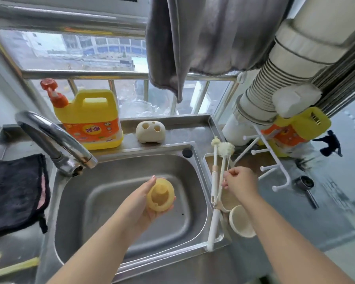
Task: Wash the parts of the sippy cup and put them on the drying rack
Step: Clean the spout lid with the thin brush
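Left hand (143, 199) cups a translucent yellow round sippy-cup lid (160, 195) over the stainless steel sink basin (103, 181); fingers curl round its underside, open face of the lid turned toward the camera. Right hand (241, 182) pinches the thin stem of a white bristle-headed bottle brush (225, 149) just right of the sink rim, brush head upward. A second, slimmer white brush with a small foam tip (215, 160) stands beside it, touching or nearly so; cannot tell which.

Containers: sink basin holds no items apart from a few dark specks. A cream round cup body (241, 221) sits mouth-up below the right forearm; contents not visible. Both brushes rest in a white-framed drying rack (275, 160) with pegs.

Surface: steel counter ledge behind the sink carries one yellow dish-soap jug with orange pump (90, 119) and one cream brush holder with holes in its top (150, 132). Chrome faucet (55, 140) arches at left. Black cloth (16, 191) lies left of the sink. Grey towel (193, 37) hangs before a barred window.

Count: two hands, two brushes, one lid, one cup body.
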